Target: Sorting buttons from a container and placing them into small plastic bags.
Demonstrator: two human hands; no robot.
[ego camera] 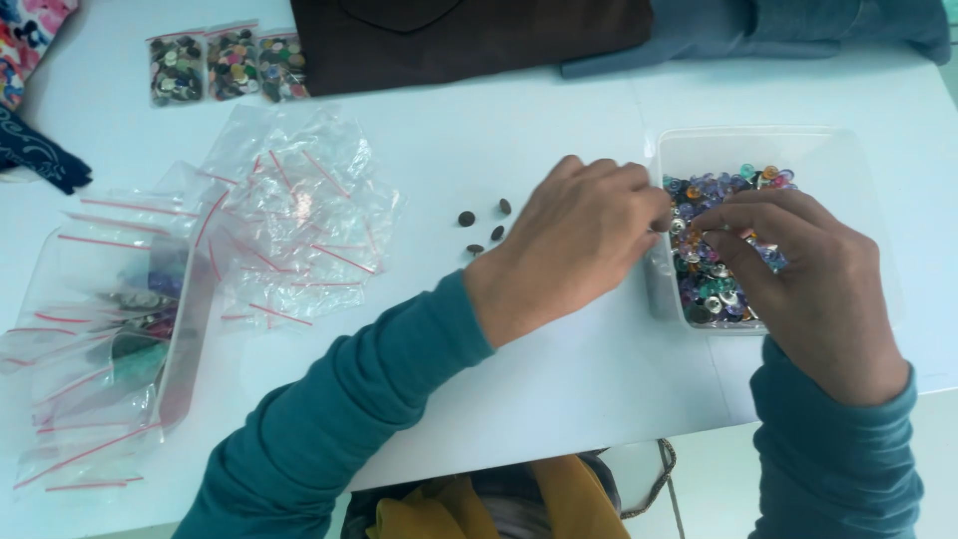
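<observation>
Sleeves: teal, nearest my eye, both forearms running up from the bottom edge.
Desk [559,389]: white, carrying everything; its near edge is cut off by my arms.
Empty bags [299,215]: a loose heap of clear zip bags with red strips, not yet filled, as I judge it.
Tub [833,160]: clear plastic, right of centre, holding the mixed coloured beads [714,284]; plenty left to pick through.
Left tray [175,344]: clear, with bagged pieces inside, too blurred to name.
Right hand [813,279]: over the tub, fingers curled down into the beads; whether they pinch one is hidden.
Left hand [574,245]: at the tub's rim, fingertips bunched together, their tips hidden.
Dark beads [486,225]: four set apart on the desk, a small start.
Filled bags [228,65]: three at the far edge.
</observation>
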